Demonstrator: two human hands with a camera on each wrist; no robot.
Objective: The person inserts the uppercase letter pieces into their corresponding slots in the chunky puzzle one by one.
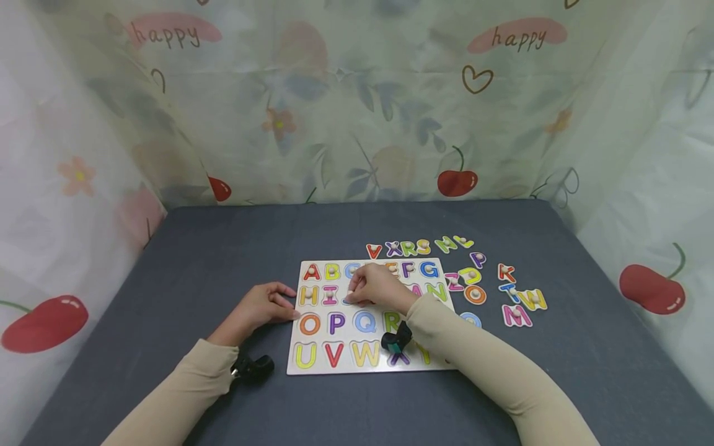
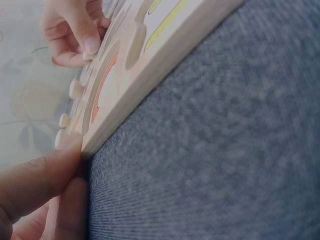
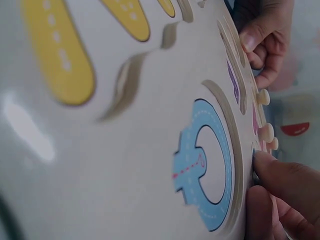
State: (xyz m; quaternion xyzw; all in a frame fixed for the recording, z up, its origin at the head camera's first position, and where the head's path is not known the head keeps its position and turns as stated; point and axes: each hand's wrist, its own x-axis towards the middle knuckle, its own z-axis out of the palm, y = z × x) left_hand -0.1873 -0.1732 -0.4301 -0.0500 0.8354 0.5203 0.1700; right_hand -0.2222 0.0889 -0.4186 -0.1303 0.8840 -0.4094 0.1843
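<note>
Two bare hands were noted at a flat white letter board (image 1: 348, 339), which lay on a dark grey table cover (image 1: 240, 241). Below the left fingers, on the person's side, a black left wrist device (image 1: 255, 368) was observed. The left hand (image 1: 268, 305) rested against the board's left edge; its fingers were loosely bent, with the thumb and a finger touching that edge.

Directly right of the left fingertips, a knobbed H piece (image 1: 308, 296) and I piece (image 1: 330, 295) occupied their recesses. Farther out than those fingertips, the A piece (image 1: 308, 272) was likewise seated. Nearer the person, the O recess (image 1: 310, 323), P recess (image 1: 337, 322) and Q recess (image 1: 365, 321) displayed their printed letters.

The right hand (image 1: 385, 288) gripped a small blue piece (image 1: 346, 301) between thumb and finger, by a pale knob (image 2: 88, 56), in the second row just right of the I piece. The fingers covered most of it; its letter and whether it was fully seated could not be determined.

Beyond the right fingers, past the board's far edge, lay a loose V piece (image 1: 374, 251) and X piece (image 1: 393, 249). Well to the right of those fingers lay a K piece (image 1: 506, 273), a W piece (image 1: 532, 300) and an M piece (image 1: 516, 316).
</note>
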